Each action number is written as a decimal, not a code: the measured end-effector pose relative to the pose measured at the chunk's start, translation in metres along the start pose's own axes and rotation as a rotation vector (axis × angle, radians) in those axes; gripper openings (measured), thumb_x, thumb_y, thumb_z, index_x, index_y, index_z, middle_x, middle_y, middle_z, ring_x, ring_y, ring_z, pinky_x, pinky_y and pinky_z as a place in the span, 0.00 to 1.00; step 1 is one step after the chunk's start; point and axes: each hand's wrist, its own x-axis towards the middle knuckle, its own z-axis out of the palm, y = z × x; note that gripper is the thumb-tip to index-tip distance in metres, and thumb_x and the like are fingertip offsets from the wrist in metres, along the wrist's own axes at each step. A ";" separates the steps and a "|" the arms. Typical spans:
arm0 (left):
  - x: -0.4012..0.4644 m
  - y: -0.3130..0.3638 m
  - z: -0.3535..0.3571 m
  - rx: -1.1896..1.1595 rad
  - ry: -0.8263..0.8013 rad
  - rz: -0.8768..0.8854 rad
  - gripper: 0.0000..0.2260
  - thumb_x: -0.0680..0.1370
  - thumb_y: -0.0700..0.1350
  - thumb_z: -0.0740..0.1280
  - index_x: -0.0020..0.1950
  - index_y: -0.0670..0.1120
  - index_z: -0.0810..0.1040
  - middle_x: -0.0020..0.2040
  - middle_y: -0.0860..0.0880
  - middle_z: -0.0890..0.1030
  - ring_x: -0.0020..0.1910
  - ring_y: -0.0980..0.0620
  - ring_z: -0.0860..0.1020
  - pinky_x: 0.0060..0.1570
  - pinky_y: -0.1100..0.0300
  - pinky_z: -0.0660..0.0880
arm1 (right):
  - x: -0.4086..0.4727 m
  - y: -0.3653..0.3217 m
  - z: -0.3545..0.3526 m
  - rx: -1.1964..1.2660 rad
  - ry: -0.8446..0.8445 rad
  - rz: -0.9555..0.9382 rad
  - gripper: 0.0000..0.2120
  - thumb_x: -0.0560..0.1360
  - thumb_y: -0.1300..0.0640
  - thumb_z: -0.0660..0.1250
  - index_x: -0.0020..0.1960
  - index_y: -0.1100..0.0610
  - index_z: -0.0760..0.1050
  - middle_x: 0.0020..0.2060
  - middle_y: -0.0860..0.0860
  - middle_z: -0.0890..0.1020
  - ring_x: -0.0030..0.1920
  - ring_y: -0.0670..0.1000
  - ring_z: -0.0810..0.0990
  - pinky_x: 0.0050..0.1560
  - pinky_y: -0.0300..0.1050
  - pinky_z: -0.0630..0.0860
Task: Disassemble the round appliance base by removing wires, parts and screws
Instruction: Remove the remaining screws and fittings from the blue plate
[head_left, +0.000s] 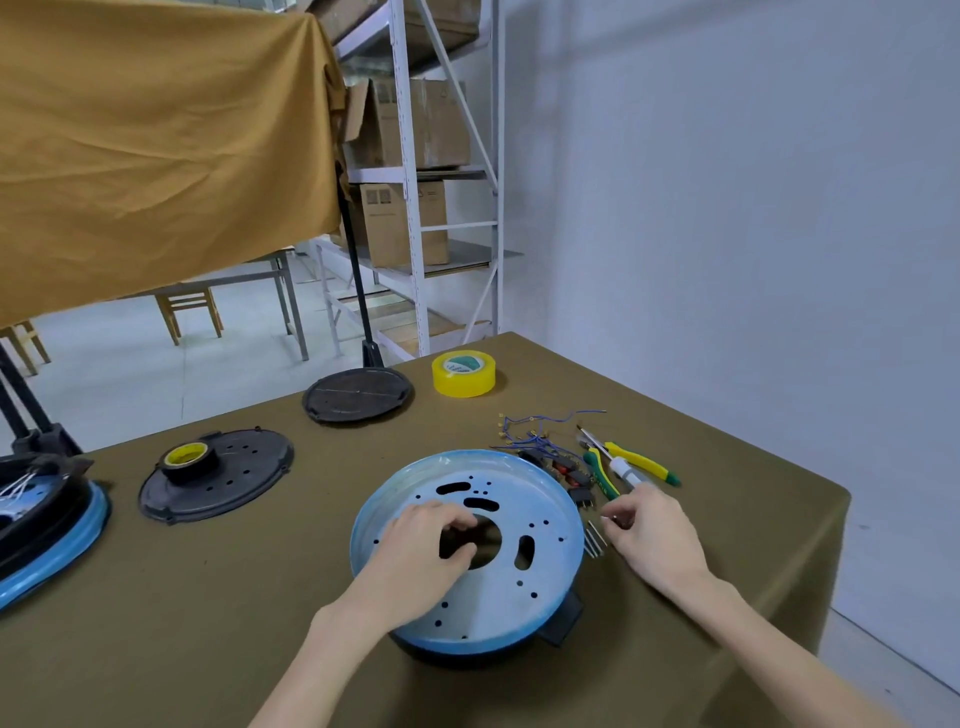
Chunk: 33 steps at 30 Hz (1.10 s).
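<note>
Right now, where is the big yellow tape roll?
In the head view, the big yellow tape roll stands at the table's far edge, right of the round black plate.

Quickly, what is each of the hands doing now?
Left hand: fingers curled at the centre hole of the round blue metal base.
Right hand: pinches a small metal screw.

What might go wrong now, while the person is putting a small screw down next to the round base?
The screw pinched by the right hand may roll among the loose screws toward the table edge. The left hand fingers curl into the round base centre hole, whose metal edge might cut.
</note>
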 end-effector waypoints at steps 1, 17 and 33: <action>0.000 -0.001 0.000 0.003 0.000 0.004 0.12 0.81 0.50 0.70 0.64 0.59 0.80 0.58 0.65 0.78 0.61 0.61 0.73 0.66 0.59 0.70 | 0.000 0.001 0.000 -0.006 -0.002 0.004 0.05 0.76 0.54 0.72 0.47 0.48 0.87 0.35 0.39 0.75 0.40 0.47 0.78 0.39 0.45 0.75; -0.057 0.014 -0.010 -0.162 0.197 0.114 0.06 0.82 0.50 0.69 0.47 0.55 0.84 0.45 0.61 0.82 0.47 0.56 0.79 0.44 0.66 0.73 | -0.025 -0.041 -0.017 0.462 -0.272 0.080 0.21 0.76 0.28 0.58 0.50 0.44 0.77 0.33 0.44 0.81 0.34 0.42 0.78 0.35 0.39 0.69; -0.089 -0.017 -0.041 -0.493 0.613 0.031 0.04 0.81 0.46 0.72 0.48 0.55 0.82 0.43 0.56 0.83 0.41 0.60 0.78 0.40 0.71 0.71 | -0.058 -0.087 -0.015 0.083 -0.115 -0.441 0.15 0.81 0.39 0.59 0.48 0.45 0.80 0.44 0.43 0.78 0.47 0.43 0.75 0.53 0.44 0.69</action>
